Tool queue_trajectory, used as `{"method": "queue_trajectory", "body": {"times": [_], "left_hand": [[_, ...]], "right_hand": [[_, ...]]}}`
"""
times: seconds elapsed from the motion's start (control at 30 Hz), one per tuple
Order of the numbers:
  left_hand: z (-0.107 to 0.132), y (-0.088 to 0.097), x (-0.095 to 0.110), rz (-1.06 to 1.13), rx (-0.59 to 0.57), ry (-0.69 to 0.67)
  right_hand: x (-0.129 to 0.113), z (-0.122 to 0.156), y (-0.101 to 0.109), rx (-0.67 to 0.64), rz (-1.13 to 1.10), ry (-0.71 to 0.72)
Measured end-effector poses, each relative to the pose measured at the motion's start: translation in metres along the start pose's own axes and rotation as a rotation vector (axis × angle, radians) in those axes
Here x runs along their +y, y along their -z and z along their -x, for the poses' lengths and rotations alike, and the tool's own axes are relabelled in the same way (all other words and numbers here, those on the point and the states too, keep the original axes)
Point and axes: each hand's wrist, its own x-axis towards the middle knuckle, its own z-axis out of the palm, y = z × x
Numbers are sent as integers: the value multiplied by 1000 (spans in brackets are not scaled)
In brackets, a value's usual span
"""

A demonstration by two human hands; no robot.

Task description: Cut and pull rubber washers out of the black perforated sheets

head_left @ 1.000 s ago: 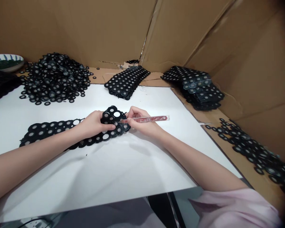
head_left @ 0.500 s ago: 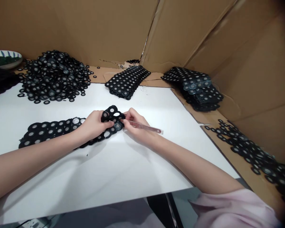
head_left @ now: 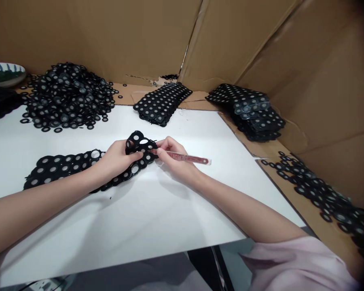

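A strip of black rings with pale round centres lies across the white board, its right end lifted. My left hand grips that raised end, thumb on top and fingers underneath. In my right hand is a slim tool with a flat, clear reddish handle, pinched between thumb and fingers. The tool's front end meets the rings beside my left thumb; its tip is too small to make out. A few centres in the strip look brighter or whiter than the others.
A heap of loose black rings stands at the back left, near a striped bowl with dark green contents. Stacked ring sheets lie at the back, more stacked sheets at the right. Loose ring pieces line the cardboard wall.
The lifted end of the strip and my left hand have shifted slightly left. The tool has turned in my right hand, so lettering on its handle now shows.
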Motion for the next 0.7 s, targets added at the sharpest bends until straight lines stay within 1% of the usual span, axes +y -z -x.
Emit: {"method": "queue_trajectory", "body": {"times": [0.07,0.2,0.3,0.4,0.5,0.6,0.7], "left_hand": [[-1,0,-1,14,-8,0],[0,-3,-1,8,10,24],[1,-5,-1,23,38,35],[2,-5,-2,40,15,47],[1,-3,-3,-18,-25,48],[0,-1,-2,-59,-45,21],[-1,-2,-1,-79,-24,24]], "right_hand": [[1,0,0,-8,7,-7],[-1,0,-2,-18,150,4],[-4,-3,-6,3,270,60],[-4,-8,-11,54,353,115],[-2,-10,-13,69,377,96],[-2,-8,-8,102,392,81],[-7,-5,3,159,335,189]]}}
